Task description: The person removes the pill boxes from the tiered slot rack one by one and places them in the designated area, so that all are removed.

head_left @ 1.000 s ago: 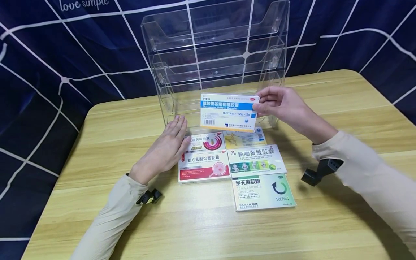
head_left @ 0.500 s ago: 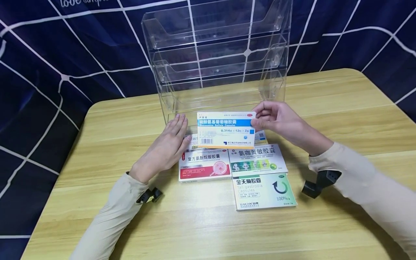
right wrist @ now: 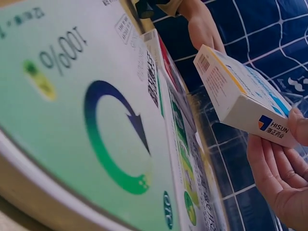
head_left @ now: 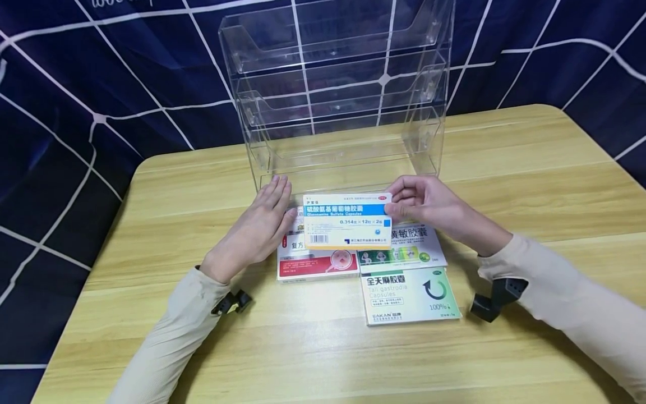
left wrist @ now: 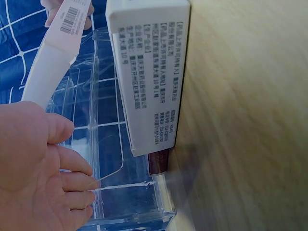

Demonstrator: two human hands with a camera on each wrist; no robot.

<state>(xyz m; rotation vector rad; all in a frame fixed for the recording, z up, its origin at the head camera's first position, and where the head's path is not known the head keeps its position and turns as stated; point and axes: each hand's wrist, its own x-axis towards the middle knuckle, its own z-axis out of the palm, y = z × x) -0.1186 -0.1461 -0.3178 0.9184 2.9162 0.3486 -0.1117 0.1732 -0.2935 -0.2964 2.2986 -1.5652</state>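
My right hand [head_left: 426, 205] pinches the right end of a white medicine box [head_left: 348, 224] with a blue band and an orange lower edge. It is held over the other boxes, partly covering them. In the right wrist view, thumb and fingers grip its end. My left hand [head_left: 252, 230] lies beside the boxes at the left, fingers straight and together. Below the held box are a red-and-white medicine box [head_left: 318, 268], a white one with a green strip [head_left: 401, 258], and a pale green capsule box [head_left: 411, 297] nearest me. The back-row boxes are mostly hidden.
A clear plastic tiered rack [head_left: 338, 115] stands behind the boxes at the table's back edge. The wooden table [head_left: 303, 348] extends to both sides. A dark blue curtain [head_left: 166, 84] with white lines hangs behind. Small black wrist cameras sit on both sleeves.
My right hand has lowered the blue-banded medicine box toward me, from in front of the rack to over the laid-out boxes. The left hand has stayed in place.
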